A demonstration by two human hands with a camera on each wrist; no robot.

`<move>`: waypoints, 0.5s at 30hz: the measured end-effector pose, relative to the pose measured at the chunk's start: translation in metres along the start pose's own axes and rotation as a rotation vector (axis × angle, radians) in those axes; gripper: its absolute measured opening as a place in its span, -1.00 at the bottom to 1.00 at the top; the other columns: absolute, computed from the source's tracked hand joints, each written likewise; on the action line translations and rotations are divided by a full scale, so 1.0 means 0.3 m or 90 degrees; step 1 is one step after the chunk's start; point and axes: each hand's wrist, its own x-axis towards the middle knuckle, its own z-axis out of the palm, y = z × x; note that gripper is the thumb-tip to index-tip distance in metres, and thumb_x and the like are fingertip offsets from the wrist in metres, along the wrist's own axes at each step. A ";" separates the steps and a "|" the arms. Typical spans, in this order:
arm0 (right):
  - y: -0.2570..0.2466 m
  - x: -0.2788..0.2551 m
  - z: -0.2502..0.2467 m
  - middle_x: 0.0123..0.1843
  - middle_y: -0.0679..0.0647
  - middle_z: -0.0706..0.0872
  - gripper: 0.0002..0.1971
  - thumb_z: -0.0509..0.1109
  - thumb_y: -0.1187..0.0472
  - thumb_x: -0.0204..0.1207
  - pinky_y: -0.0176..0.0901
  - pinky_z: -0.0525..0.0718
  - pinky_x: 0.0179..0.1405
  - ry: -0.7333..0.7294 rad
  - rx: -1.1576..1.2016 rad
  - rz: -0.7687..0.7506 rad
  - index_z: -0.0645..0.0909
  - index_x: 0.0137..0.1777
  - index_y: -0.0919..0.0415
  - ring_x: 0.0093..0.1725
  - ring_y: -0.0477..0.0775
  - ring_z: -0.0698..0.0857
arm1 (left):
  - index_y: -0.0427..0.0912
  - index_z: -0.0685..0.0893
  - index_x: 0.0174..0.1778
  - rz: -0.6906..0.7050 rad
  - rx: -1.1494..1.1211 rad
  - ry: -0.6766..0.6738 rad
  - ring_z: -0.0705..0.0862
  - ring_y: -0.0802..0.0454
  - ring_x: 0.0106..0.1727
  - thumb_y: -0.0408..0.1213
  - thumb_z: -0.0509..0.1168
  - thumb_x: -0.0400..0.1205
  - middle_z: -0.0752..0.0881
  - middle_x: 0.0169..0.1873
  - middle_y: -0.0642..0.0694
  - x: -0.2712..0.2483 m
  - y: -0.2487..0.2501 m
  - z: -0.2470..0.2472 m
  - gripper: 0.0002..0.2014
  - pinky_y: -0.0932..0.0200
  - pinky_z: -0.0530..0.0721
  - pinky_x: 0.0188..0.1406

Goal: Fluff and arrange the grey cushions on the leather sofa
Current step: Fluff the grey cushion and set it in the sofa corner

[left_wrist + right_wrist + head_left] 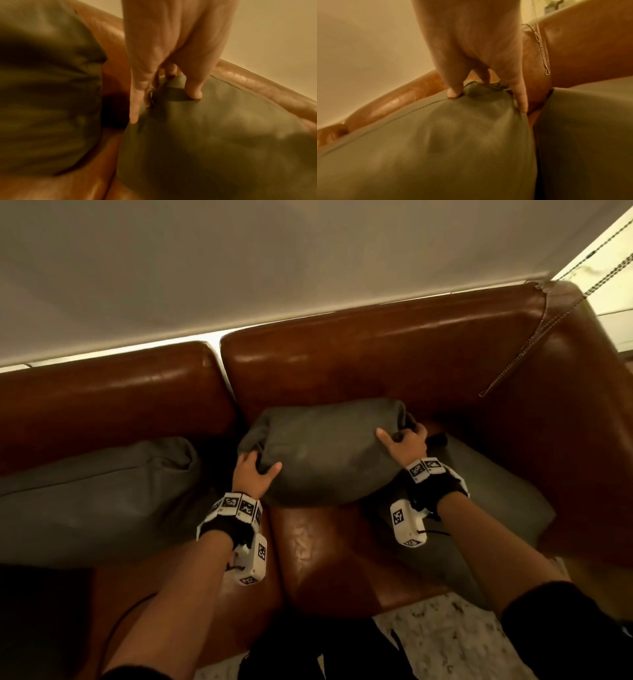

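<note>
Middle grey cushion (322, 460) gripped at both ends on the leather sofa (394, 354).
Head view: left hand (255, 474) and right hand (406, 445) are curled round opposite corners; two more cushions (96, 491) lie alongside. Left wrist view: fingers (137, 94) are dug into fabric. Right wrist view: a bunched corner is pinched by thumb and fingers (520, 97).

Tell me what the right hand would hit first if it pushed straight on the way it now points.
The right hand grips a corner of the middle grey cushion and points toward the sofa back. Going straight on, it would probably meet the brown leather backrest first, though depth is hard to judge.
</note>
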 end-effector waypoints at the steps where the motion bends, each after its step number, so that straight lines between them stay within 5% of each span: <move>1: 0.009 0.000 0.004 0.60 0.26 0.14 -0.37 0.30 -0.20 0.51 0.15 0.39 0.46 0.002 -0.014 0.001 0.52 0.29 0.39 0.46 0.45 0.36 | -0.34 0.40 0.48 -0.005 0.007 -0.010 0.35 -0.24 0.53 -0.09 0.36 0.56 0.34 0.52 -0.31 -0.003 -0.002 0.013 -0.38 0.05 0.30 0.53; 6: 0.028 -0.046 -0.065 0.29 0.38 0.53 -0.54 0.20 0.02 0.65 0.10 0.48 0.17 0.115 -0.082 -0.110 0.51 0.21 0.48 0.25 0.40 0.54 | -0.25 0.48 0.43 0.038 -0.024 -0.014 0.41 -0.27 0.47 -0.10 0.32 0.59 0.38 0.46 -0.33 -0.040 0.028 0.064 -0.48 0.03 0.34 0.52; 10: -0.007 -0.002 -0.158 0.15 0.35 0.58 -0.58 0.17 -0.03 0.65 0.02 0.44 -0.06 0.145 -0.138 -0.160 0.52 0.08 0.40 0.12 0.36 0.59 | -0.06 0.44 0.46 0.029 -0.027 -0.009 0.42 -0.32 0.44 0.03 0.26 0.59 0.35 0.47 -0.28 -0.026 0.066 0.075 -0.48 -0.26 0.57 0.32; 13: -0.035 0.089 -0.130 0.43 0.33 0.46 -0.49 0.14 -0.04 0.66 0.13 0.48 0.25 0.023 -0.151 -0.079 0.38 0.40 0.39 0.38 0.35 0.48 | -0.19 0.41 0.47 -0.012 -0.017 0.010 0.37 -0.35 0.48 -0.02 0.26 0.61 0.35 0.48 -0.37 0.021 0.090 0.088 -0.46 -0.21 0.50 0.40; 15: -0.038 0.106 -0.065 0.59 0.25 0.29 -0.44 0.07 -0.06 0.68 0.29 0.32 0.47 0.012 -0.124 -0.047 0.22 0.53 0.30 0.57 0.30 0.27 | -0.26 0.31 0.51 -0.055 -0.041 0.025 0.35 -0.36 0.50 -0.07 0.26 0.62 0.35 0.49 -0.41 0.051 0.094 0.091 -0.42 -0.09 0.38 0.49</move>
